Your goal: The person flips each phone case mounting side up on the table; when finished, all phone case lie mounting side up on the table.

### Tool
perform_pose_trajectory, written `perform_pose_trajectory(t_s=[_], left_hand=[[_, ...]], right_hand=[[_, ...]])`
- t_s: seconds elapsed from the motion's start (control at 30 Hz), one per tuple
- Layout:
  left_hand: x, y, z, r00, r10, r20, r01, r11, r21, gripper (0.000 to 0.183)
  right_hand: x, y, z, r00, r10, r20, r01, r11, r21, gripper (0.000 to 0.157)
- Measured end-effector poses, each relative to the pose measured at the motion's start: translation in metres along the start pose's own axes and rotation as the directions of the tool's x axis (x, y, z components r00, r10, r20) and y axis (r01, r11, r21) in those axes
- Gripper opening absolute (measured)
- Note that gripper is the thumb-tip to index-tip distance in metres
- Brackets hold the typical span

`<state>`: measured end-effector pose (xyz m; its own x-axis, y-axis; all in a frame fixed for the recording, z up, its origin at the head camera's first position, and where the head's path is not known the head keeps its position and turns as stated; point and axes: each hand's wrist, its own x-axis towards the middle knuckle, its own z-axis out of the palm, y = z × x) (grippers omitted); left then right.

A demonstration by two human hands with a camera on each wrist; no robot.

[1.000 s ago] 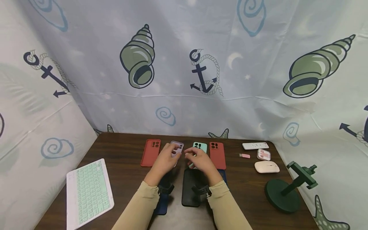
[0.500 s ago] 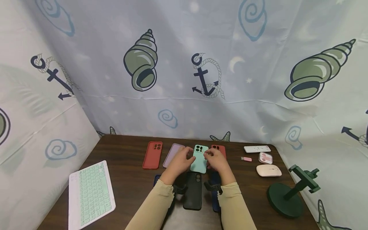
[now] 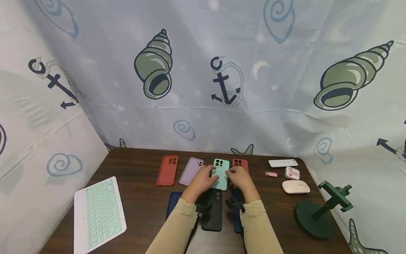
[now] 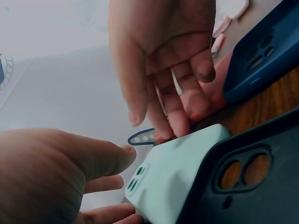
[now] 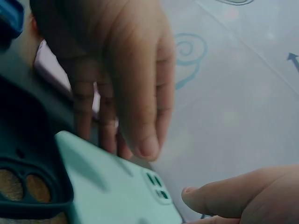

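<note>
A mint green phone case [image 3: 221,179] lies on the table between my two hands. At its left edge is my left hand [image 3: 203,180], thumb over the case's face and fingers reaching down along its side. My right hand [image 3: 241,179] is at the opposite edge, fingertips right by the rim, fingers loosely bent. In the right wrist view, the left fingers [image 5: 108,135] extend along the mint case's edge. A lilac phone case [image 3: 189,172] sits left of my left hand. A red phone case [image 3: 240,163] is partly hidden behind my right hand.
Nearer me lie a black phone case [image 3: 212,215] and blue cases [image 3: 173,203], partly under my arms. Another red case [image 3: 167,170] is farther left. A keyboard [image 3: 100,215] stands left; a remote [image 3: 283,163], mouse [image 3: 295,187] and green stand [image 3: 314,219] are right.
My left hand has moved right, from over the lilac case to the mint case's left edge. My right hand has shifted right, from over the mint case to its right edge.
</note>
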<state>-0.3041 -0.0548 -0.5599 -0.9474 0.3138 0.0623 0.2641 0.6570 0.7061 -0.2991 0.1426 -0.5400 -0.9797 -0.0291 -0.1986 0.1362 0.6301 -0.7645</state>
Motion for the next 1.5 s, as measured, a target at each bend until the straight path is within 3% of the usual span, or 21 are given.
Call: perform_pose_trajectory(t_s=[0.17, 0.43, 0.67, 1.07, 1.3, 1.5], left_hand=[[-0.004, 0.001, 0.003, 1.000, -0.008, 0.003, 0.008, 1.000, 0.028, 0.049], [-0.003, 0.006, 0.001, 1.000, -0.023, 0.002, 0.023, 1.000, -0.004, 0.051], [-0.005, 0.005, 0.002, 1.000, -0.031, -0.001, 0.031, 0.999, -0.032, 0.049], [-0.001, 0.006, -0.002, 0.998, -0.053, 0.014, 0.054, 0.997, -0.055, 0.053], [0.000, 0.004, -0.003, 0.999, -0.047, 0.021, 0.049, 0.995, -0.089, 0.066], [0.001, 0.000, 0.001, 0.995, -0.093, 0.024, 0.095, 0.981, -0.171, 0.073]], right_hand=[[0.001, -0.001, 0.007, 0.999, -0.033, 0.014, 0.034, 0.998, -0.060, 0.031], [0.005, -0.005, 0.004, 0.997, -0.074, -0.020, 0.071, 0.989, -0.134, 0.035], [0.004, -0.001, 0.002, 0.994, -0.098, -0.055, 0.094, 0.993, -0.071, 0.036], [0.002, -0.009, -0.006, 0.974, -0.221, -0.055, 0.224, 0.973, 0.051, 0.040], [0.004, -0.007, 0.000, 0.965, -0.251, -0.077, 0.254, 0.966, 0.035, 0.043], [0.006, -0.004, 0.008, 0.955, -0.279, -0.105, 0.284, 0.958, 0.039, 0.044]])
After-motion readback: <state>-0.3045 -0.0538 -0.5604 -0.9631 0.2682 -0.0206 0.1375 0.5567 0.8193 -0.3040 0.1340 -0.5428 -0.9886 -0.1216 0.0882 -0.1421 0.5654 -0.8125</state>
